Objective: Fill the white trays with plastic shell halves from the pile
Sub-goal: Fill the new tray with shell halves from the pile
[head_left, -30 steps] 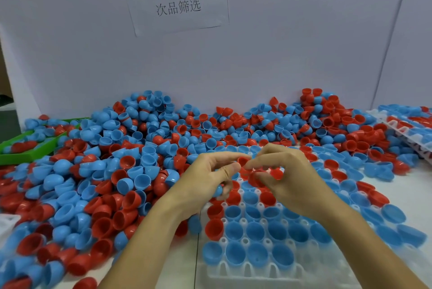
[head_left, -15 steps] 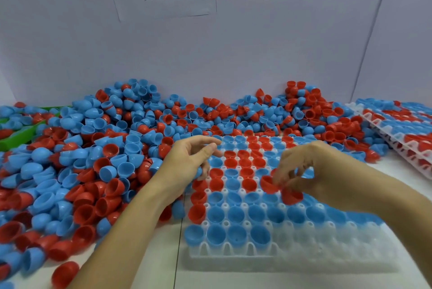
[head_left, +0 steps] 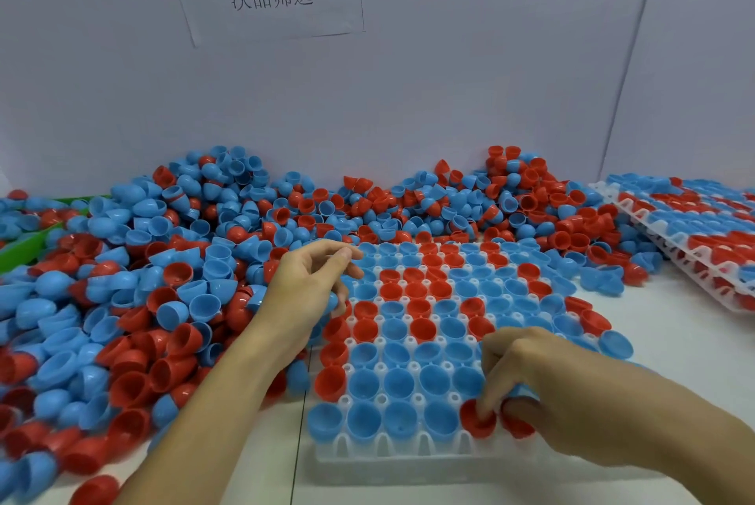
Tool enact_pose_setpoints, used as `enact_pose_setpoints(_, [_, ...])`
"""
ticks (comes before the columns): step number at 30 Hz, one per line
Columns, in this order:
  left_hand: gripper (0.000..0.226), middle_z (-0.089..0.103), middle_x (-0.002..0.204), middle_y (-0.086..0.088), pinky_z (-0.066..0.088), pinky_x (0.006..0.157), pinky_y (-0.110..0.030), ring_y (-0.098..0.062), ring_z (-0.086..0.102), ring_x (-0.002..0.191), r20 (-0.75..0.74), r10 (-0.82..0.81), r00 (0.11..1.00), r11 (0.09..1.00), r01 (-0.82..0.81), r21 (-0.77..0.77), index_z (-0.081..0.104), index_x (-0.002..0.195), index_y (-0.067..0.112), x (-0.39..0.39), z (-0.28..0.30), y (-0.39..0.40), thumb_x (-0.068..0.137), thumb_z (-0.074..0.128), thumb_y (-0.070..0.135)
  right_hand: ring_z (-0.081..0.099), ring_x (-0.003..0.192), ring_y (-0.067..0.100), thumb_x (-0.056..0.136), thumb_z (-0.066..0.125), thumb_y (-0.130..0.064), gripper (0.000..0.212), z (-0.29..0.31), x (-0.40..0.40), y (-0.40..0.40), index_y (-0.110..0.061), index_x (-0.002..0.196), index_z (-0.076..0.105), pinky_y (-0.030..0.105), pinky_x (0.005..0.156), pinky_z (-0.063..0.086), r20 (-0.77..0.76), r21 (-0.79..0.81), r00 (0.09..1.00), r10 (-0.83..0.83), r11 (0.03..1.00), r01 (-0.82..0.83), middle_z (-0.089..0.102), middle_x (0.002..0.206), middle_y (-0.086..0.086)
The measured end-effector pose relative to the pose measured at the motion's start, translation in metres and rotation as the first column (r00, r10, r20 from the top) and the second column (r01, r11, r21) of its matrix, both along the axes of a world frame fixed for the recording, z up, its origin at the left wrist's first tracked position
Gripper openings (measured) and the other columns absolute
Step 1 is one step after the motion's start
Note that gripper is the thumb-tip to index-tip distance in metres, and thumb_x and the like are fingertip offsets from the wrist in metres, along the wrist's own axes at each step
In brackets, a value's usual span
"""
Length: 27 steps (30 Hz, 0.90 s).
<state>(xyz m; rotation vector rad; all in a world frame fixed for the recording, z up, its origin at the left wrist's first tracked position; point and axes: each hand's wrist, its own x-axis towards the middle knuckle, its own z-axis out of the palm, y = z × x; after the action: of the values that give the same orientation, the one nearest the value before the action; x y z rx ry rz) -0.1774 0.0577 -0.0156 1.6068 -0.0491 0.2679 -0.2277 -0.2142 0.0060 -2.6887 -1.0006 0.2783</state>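
Pressing a red shell half (head_left: 477, 418) into the nearly full white tray (head_left: 408, 451), right hand (head_left: 572, 402) pinches it; left hand (head_left: 304, 288) hovers loosely open; big pile (head_left: 163, 279) remains

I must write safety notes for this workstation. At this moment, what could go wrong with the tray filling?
1. The right hand presses a red shell into the tray's front row while holding another red one; the spare could slip out.
2. The pile lies against the tray's left edge, so loose shells may roll onto filled pockets.
3. The left hand hovers over seated shells and might knock one askew.
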Motion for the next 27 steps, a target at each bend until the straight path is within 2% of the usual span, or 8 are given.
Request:
enact_pose_setpoints(5, [0.026, 0.052, 0.053, -0.01, 0.03, 0.033, -0.019, -0.018, 0.042, 0.035, -0.107, -0.092, 0.99, 0.976, 0.069, -0.207, 0.065, 0.084, 0.007, -0.009, 0.008, -0.002, 0.101, 0.045, 0.009, 0.047, 0.11, -0.013, 0.09, 0.068, -0.017, 0.052, 0.023, 0.007, -0.005, -0.068, 0.086, 0.063, 0.008, 0.088, 0.045, 0.081, 0.185, 0.997, -0.015, 0.983, 0.0, 0.05, 0.111, -0.039])
enact_pose_setpoints(10, [0.029, 0.052, 0.05, -0.015, 0.027, 0.031, -0.016, -0.019, 0.041, 0.035, -0.249, -0.442, 0.862, 0.863, 0.333, -0.38, 0.066, 0.075, 0.005, -0.02, 0.022, 0.002, 0.079, 0.047, 0.027, 0.064, 0.094, 0.008, 0.091, 0.062, 0.001, 0.039, 0.032, 0.053, 0.017, -0.035, 0.093, 0.077, 0.03, 0.081, 0.056, 0.205, 0.668, 0.956, -0.21, 0.744, 0.02, 0.068, 0.095, -0.018])
enact_pose_setpoints(12, [0.038, 0.053, 0.049, -0.015, 0.027, 0.032, -0.015, -0.018, 0.042, 0.036, -0.336, -0.487, 0.806, 0.866, 0.395, -0.307, 0.067, 0.073, 0.004, -0.022, 0.024, 0.003, 0.085, 0.041, 0.03, 0.063, 0.088, 0.008, 0.091, 0.061, 0.005, 0.037, 0.021, 0.063, 0.032, -0.028, 0.093, 0.077, 0.024, 0.074, 0.054, 0.219, 0.73, 0.935, -0.28, 0.683, 0.034, 0.069, 0.093, -0.012])
enact_pose_setpoints(16, [0.054, 0.045, 0.043, -0.01, 0.026, 0.037, -0.019, -0.016, 0.036, 0.033, -0.502, -0.281, 0.818, 0.931, 0.36, 0.065, 0.067, 0.063, 0.008, -0.018, 0.025, -0.003, 0.094, 0.035, 0.037, 0.062, 0.088, 0.001, 0.085, 0.07, 0.002, 0.034, -0.009, 0.057, 0.043, -0.029, 0.095, 0.078, 0.012, 0.075, 0.048, 0.387, 0.638, 0.887, -0.252, 0.767, -0.06, 0.067, 0.089, -0.022])
enact_pose_setpoints(19, [0.022, 0.058, 0.063, -0.005, 0.039, 0.045, -0.024, -0.013, 0.05, 0.047, -0.498, -0.252, 0.83, 0.912, 0.376, 0.165, 0.068, 0.078, 0.013, -0.027, 0.035, -0.014, 0.082, 0.048, 0.021, 0.061, 0.089, -0.002, 0.083, 0.072, 0.0, 0.035, -0.015, 0.054, 0.035, -0.032, 0.098, 0.076, 0.008, 0.077, 0.046, 0.412, 0.626, 0.873, -0.259, 0.777, -0.064, 0.064, 0.09, -0.025])
enact_pose_setpoints(23, [0.022, 0.064, 0.104, 0.007, 0.058, 0.084, -0.028, -0.002, 0.063, 0.074, -0.395, -0.271, 0.878, 0.735, 0.453, 0.504, 0.061, 0.107, 0.028, -0.045, 0.051, -0.016, 0.098, 0.048, 0.012, 0.059, 0.091, -0.005, 0.078, 0.076, 0.005, 0.04, -0.018, 0.061, 0.028, -0.03, 0.097, 0.076, 0.001, 0.079, 0.041, 0.4, 0.617, 0.869, -0.29, 0.787, -0.022, 0.063, 0.088, -0.023])
enact_pose_setpoints(25, [0.016, 0.067, 0.11, 0.004, 0.057, 0.088, -0.031, -0.002, 0.065, 0.082, -0.406, -0.29, 0.867, 0.645, 0.49, 0.586, 0.06, 0.116, 0.025, -0.046, 0.059, -0.017, 0.103, 0.053, 0.02, 0.058, 0.089, -0.006, 0.074, 0.076, 0.009, 0.042, -0.02, 0.065, 0.025, -0.027, 0.094, 0.077, 0.0, 0.078, 0.04, 0.421, 0.63, 0.852, -0.312, 0.776, -0.027, 0.063, 0.087, -0.022])
enact_pose_setpoints(27, [0.021, 0.067, 0.119, 0.003, 0.05, 0.08, -0.019, 0.005, 0.061, 0.082, -0.435, -0.415, 0.799, 0.439, 0.595, 0.674, 0.064, 0.12, 0.02, -0.053, 0.069, -0.019, 0.101, 0.059, 0.027, 0.058, 0.086, -0.006, 0.077, 0.072, 0.007, 0.039, -0.022, 0.069, 0.024, -0.029, 0.091, 0.076, 0.003, 0.075, 0.042, 0.438, 0.662, 0.838, -0.325, 0.747, -0.056, 0.064, 0.087, -0.02])
